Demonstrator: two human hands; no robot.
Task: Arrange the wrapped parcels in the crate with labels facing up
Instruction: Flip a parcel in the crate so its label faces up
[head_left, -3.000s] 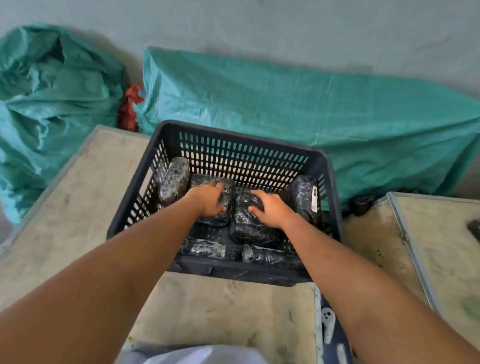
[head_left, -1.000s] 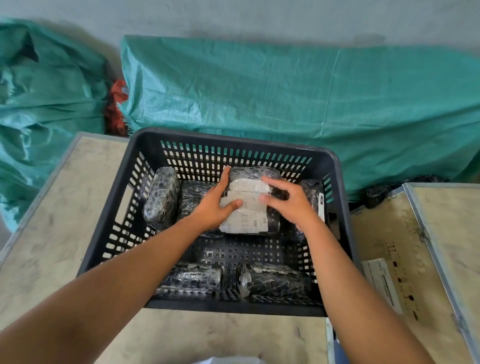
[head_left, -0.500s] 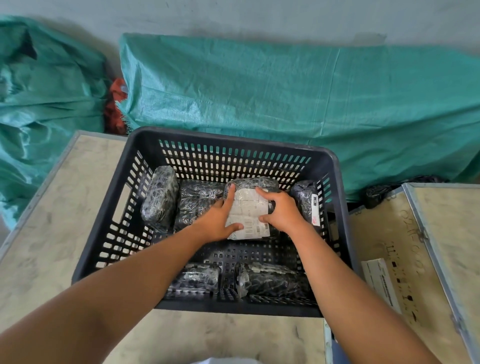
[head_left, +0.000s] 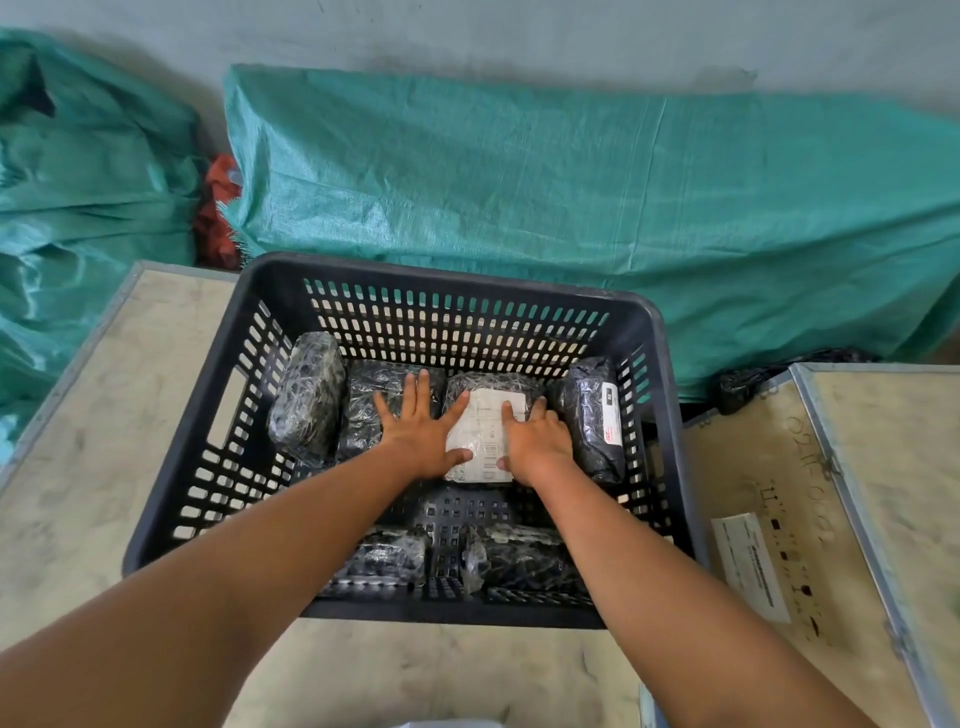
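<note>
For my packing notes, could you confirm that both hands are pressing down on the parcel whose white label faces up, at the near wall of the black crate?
Not quite. In the head view, both the left hand and right hand press the labelled parcel, but it lies in the far row of the black crate, not at the near wall.

The white shipping label (head_left: 485, 436) on the middle parcel is showing a barcode, its print too small to read. The side label (head_left: 612, 415) on the right parcel is showing red lettering, illegible. Faint stencilled marks (head_left: 808, 441) on the wooden case are staying unreadable.
</note>
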